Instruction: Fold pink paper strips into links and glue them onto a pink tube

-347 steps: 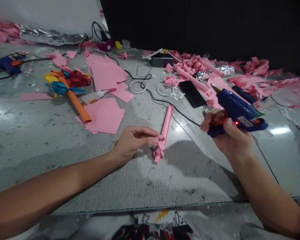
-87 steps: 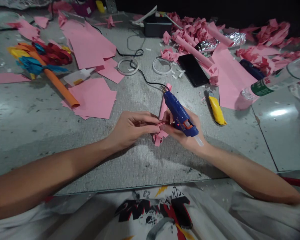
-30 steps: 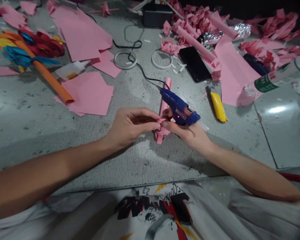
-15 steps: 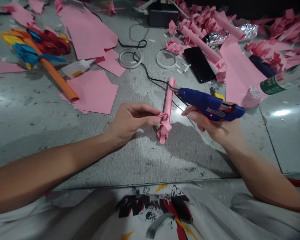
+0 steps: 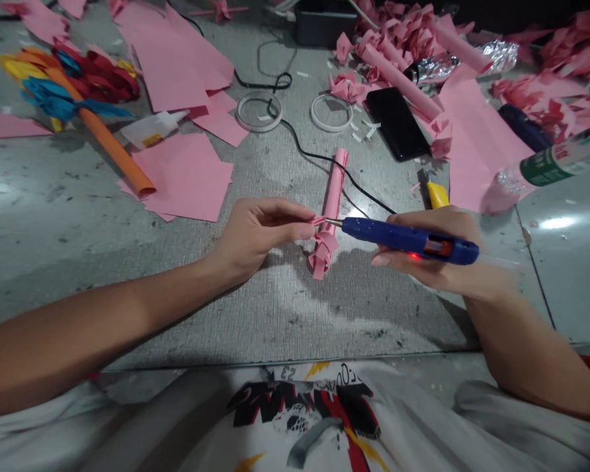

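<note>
Between thumb and fingertips, my left hand (image 5: 255, 239) pinches a small folded pink paper strip (image 5: 319, 221). My right hand (image 5: 437, 269) is wrapped round a blue hot glue gun (image 5: 398, 237) with a red light lit on it. The metal nozzle meets the end of the paper strip, or comes very close; I cannot tell if they touch. Just beneath lies a rolled pink paper tube (image 5: 335, 187) on the table, with folded pink paper pieces (image 5: 322, 259) at its near end.
To the left are pink paper sheets (image 5: 181, 177), a white glue bottle (image 5: 152, 129) and an orange tube (image 5: 113, 151) with coloured paper. Behind lie two white rings (image 5: 259, 111), a black cord (image 5: 305, 152) and a phone (image 5: 397, 124). A yellow cutter (image 5: 437, 195) and plastic bottle (image 5: 550, 164) stand right.
My right hand has lowered the glue gun and turned it more level, bringing the nozzle from over the tube down to the strip. My left hand stays nearly still.
</note>
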`<action>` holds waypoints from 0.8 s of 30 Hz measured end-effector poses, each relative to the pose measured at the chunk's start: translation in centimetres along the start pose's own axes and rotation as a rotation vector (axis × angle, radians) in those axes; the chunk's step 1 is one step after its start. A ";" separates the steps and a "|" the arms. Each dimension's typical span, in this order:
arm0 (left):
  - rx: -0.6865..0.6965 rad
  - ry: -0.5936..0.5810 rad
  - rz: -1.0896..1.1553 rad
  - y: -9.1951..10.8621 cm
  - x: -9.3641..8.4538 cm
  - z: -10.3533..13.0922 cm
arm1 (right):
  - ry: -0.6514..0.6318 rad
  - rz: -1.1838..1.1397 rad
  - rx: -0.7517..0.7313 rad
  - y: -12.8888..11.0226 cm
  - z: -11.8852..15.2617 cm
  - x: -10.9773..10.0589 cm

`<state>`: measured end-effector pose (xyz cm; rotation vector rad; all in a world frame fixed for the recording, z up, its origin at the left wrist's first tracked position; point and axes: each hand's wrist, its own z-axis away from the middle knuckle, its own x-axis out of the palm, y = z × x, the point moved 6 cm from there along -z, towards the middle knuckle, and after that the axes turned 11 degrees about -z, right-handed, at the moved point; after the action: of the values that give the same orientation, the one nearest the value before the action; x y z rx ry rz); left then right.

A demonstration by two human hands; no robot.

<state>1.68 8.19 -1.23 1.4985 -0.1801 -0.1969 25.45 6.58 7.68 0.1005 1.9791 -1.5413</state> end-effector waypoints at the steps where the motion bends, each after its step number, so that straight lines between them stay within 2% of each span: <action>1: 0.002 0.003 -0.001 0.0 0.0 0.0 | -0.073 0.021 -0.035 -0.2 0.0 0.4; 3: 0.003 0.005 -0.001 -0.1 -0.1 0.0 | -0.153 0.056 -0.075 -0.3 0.2 0.9; 17: 0.024 -0.037 0.021 0.1 0.3 0.0 | -0.130 0.089 -0.024 -0.5 0.2 1.4; 24: 0.067 -0.098 0.024 0.3 0.5 0.2 | -0.126 0.109 -0.104 -0.7 0.8 1.5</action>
<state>2.09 7.95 -0.92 1.5533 -0.2857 -0.2475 24.24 5.21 7.37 0.0663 1.9180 -1.3404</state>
